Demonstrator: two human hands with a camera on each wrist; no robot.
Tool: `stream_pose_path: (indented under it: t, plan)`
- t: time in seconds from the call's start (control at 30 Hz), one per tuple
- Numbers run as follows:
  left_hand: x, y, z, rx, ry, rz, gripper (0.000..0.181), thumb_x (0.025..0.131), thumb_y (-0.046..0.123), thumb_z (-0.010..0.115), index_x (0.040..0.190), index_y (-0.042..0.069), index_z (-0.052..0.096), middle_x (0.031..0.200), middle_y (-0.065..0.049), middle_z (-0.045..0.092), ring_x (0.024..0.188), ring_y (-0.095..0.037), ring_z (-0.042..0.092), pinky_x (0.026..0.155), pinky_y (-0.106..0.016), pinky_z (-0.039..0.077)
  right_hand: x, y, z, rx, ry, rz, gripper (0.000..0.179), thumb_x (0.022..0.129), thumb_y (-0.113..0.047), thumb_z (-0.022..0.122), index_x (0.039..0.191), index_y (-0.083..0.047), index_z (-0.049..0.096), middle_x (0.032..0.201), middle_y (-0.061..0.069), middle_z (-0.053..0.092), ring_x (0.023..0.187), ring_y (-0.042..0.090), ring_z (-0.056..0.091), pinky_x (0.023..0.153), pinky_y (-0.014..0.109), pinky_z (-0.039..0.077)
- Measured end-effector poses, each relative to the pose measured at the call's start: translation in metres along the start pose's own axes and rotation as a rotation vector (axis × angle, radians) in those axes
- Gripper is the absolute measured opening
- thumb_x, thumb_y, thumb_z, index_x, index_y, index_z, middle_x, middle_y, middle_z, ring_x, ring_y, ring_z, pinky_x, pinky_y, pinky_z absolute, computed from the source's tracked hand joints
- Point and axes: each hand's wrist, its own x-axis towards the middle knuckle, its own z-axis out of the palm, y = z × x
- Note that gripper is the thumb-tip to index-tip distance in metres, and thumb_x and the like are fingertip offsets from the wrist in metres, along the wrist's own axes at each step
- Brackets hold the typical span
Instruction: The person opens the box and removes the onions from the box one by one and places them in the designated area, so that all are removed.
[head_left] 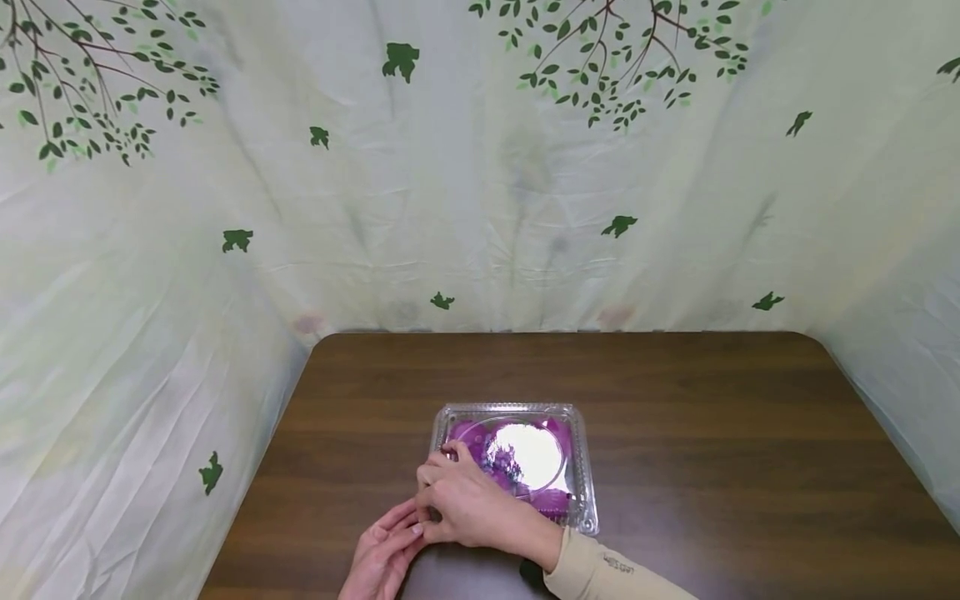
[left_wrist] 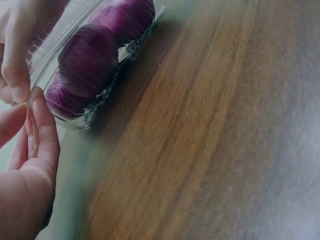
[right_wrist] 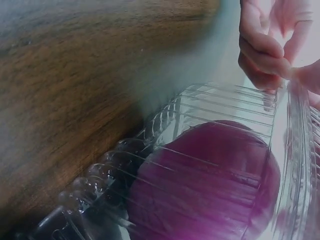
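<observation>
A clear plastic clamshell container (head_left: 510, 409) sits on the wooden table in front of me. Through its ribbed wall in the left wrist view show round, glossy purple things that look like red onions (left_wrist: 90, 60); one onion (right_wrist: 210, 175) fills much of the right wrist view. My left hand (head_left: 382, 550) pinches the container's rim at the near left corner with thumb and index finger. Reaching over the lid, my right hand (head_left: 472, 504) grips the same edge, its thumb close to the left fingertips and its index finger bent farther along the left side.
The brown wood-grain table (head_left: 712, 433) extends to both sides and behind the container. A pale curtain (head_left: 480, 192) printed with leaves and branches hangs around its back and sides. Bright glare covers the lid's middle.
</observation>
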Motion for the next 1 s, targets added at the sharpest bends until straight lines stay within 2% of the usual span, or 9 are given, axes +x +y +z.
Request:
stream_pose_path:
  t: [0.17,0.33,0.47,0.57,0.77,0.9,1.0]
  plan:
    - [0.0,0.0,0.003,0.018,0.009,0.004,0.052,0.093,-0.02,0.037,0.123,0.01,0.069,0.117,-0.006,0.068,0.109,-0.014,0.063,0.094,-0.027,0.05,-0.001,-0.001,0.001,0.007,-0.009,0.003,0.02,0.073,-0.035,0.081,0.067,-0.032,0.062,0.076,-0.02,0.038,0.086,0.003,0.042,0.102,0.048,0.035]
    - [0.0,-0.004,0.0,-0.01,-0.027,0.034,0.051,0.094,-0.02,0.037,0.124,0.008,0.068,0.118,-0.007,0.068,0.109,-0.015,0.063,0.094,-0.026,0.05,-0.002,-0.002,0.0,0.002,-0.008,-0.006,0.021,0.072,-0.031,0.08,0.065,-0.031,0.06,0.076,-0.019,0.038,0.084,0.003,0.04,0.101,0.047,0.036]
    - [-0.001,-0.006,-0.002,-0.004,0.012,0.055,0.052,0.093,-0.021,0.037,0.121,0.008,0.07,0.116,-0.006,0.069,0.107,-0.014,0.064,0.093,-0.027,0.05,-0.001,-0.002,-0.001,0.023,-0.002,-0.003,0.023,0.072,-0.031,0.08,0.065,-0.031,0.058,0.076,-0.018,0.037,0.084,0.003,0.039,0.1,0.046,0.036]
    - [-0.003,-0.005,-0.001,0.011,0.049,0.037,0.054,0.093,-0.02,0.036,0.119,0.011,0.072,0.114,-0.004,0.07,0.106,-0.013,0.064,0.093,-0.026,0.05,-0.001,-0.002,-0.001,0.041,-0.001,0.001,0.026,0.072,-0.031,0.08,0.064,-0.031,0.056,0.076,-0.019,0.037,0.084,0.002,0.039,0.101,0.045,0.035]
    - [-0.002,-0.003,0.001,0.005,0.045,0.018,0.055,0.094,-0.02,0.035,0.12,0.011,0.071,0.115,-0.004,0.069,0.106,-0.013,0.063,0.094,-0.026,0.05,0.001,-0.001,-0.008,0.081,-0.013,0.008,0.024,0.075,-0.031,0.081,0.065,-0.031,0.058,0.076,-0.019,0.039,0.085,0.001,0.039,0.101,0.044,0.034]
    - [-0.002,-0.002,0.002,0.002,0.068,0.02,0.056,0.093,-0.021,0.034,0.118,0.012,0.072,0.113,-0.003,0.07,0.104,-0.013,0.065,0.091,-0.026,0.052,0.004,0.001,-0.018,0.147,0.001,0.019,0.02,0.075,-0.03,0.082,0.068,-0.031,0.063,0.079,-0.019,0.044,0.091,0.001,0.043,0.103,0.042,0.033]
    - [-0.002,-0.002,0.003,0.008,0.09,0.012,0.056,0.093,-0.021,0.035,0.117,0.012,0.073,0.111,-0.003,0.07,0.101,-0.012,0.065,0.088,-0.025,0.052,0.004,0.002,-0.024,0.158,0.016,0.017,0.019,0.075,-0.03,0.082,0.071,-0.031,0.063,0.081,-0.019,0.047,0.095,0.001,0.045,0.105,0.042,0.033]
